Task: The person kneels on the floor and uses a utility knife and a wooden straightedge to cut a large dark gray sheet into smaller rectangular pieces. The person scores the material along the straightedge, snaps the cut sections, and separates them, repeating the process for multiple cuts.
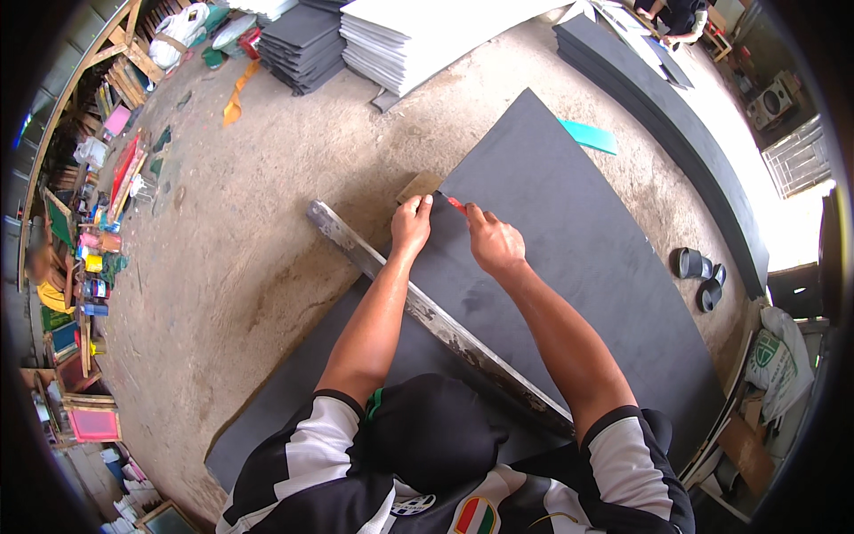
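Both forearms reach forward from the lower edge over a large dark foam sheet (569,240) lying on the concrete floor (258,231). Left hand (411,224) presses flat, fingers together, on the long metal straightedge (427,316), which runs diagonally toward the near right. Right hand (494,242), just beside it, pinches a red-handled knife (455,203) at the straightedge's far edge.
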A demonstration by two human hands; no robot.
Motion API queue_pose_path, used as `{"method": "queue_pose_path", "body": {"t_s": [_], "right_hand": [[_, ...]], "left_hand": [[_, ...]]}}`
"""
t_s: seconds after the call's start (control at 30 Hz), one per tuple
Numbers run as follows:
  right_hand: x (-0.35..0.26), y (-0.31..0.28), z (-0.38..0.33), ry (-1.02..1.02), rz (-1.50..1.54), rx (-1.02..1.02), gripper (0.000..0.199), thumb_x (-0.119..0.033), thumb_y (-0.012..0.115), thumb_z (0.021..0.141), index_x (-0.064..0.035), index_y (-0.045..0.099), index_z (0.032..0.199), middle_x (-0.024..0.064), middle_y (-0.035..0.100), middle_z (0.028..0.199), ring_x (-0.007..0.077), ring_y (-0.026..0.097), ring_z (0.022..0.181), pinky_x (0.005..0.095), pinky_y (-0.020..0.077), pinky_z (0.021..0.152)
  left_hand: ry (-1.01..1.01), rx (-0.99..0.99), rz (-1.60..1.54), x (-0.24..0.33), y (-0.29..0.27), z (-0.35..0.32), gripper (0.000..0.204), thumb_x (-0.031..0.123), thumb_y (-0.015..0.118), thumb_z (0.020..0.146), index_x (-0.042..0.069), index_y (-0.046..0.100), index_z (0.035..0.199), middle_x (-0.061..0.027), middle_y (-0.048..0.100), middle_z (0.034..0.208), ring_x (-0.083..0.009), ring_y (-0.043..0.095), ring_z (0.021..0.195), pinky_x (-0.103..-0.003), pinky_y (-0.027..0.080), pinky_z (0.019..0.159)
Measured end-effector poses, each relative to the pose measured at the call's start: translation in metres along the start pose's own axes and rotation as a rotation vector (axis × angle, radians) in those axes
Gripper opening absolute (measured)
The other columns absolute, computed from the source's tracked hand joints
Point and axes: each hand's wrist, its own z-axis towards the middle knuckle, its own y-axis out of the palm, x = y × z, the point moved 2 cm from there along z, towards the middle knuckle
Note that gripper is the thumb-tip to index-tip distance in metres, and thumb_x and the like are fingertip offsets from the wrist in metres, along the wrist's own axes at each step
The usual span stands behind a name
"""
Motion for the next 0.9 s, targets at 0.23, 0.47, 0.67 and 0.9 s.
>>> {"method": "queue_pose_path", "body": {"t_s": [0.23,0.47,0.67,0.9], "right_hand": [[0.016,0.014,-0.009,0.059,-0.037,-0.066,0.030,-0.023,0.045,0.110,-0.0124,0.049,0.138,0.0183,0.072,0.112,0.0411,0.075,0.097,0.0530,0.0607,0.081],[0.101,0.014,-0.087,0.194,-0.098,-0.186,0.032,-0.022,0.047,0.109,-0.0147,0.050,0.140,0.0163,0.072,0.115,0.0405,0.075,0.097,0.0531,0.0606,0.080],[0.097,0.001,-0.098,0.075,0.023,0.011,0.030,-0.022,0.048,0.108,-0.0156,0.053,0.137,0.0158,0.074,0.107,0.0416,0.074,0.087,0.0537,0.0589,0.073],[0.049,-0.001,-0.052,0.019,0.051,0.007,0.030,-0.021,0.048,0.107,-0.0134,0.053,0.137,0.0175,0.073,0.106,0.0420,0.074,0.089,0.0539,0.0591,0.073]], "left_hand": [[0.011,0.007,0.009,-0.001,-0.001,0.000,0.043,0.041,0.058,0.107,0.000,0.072,0.105,-0.0237,0.072,0.088,-0.0436,0.070,0.085,-0.049,0.053,0.076],[0.032,-0.065,0.092,0.008,-0.004,0.001,0.042,0.044,0.059,0.107,0.006,0.071,0.118,-0.0153,0.076,0.101,-0.0348,0.072,0.097,-0.044,0.054,0.085],[0.070,-0.182,0.238,0.043,-0.013,0.003,0.037,0.050,0.064,0.103,0.016,0.073,0.115,-0.0120,0.077,0.108,-0.0349,0.072,0.106,-0.044,0.055,0.089],[0.175,-0.128,0.202,0.047,-0.011,0.002,0.027,0.044,0.065,0.102,0.019,0.073,0.110,-0.0110,0.077,0.095,-0.0362,0.073,0.091,-0.047,0.054,0.078]]}}
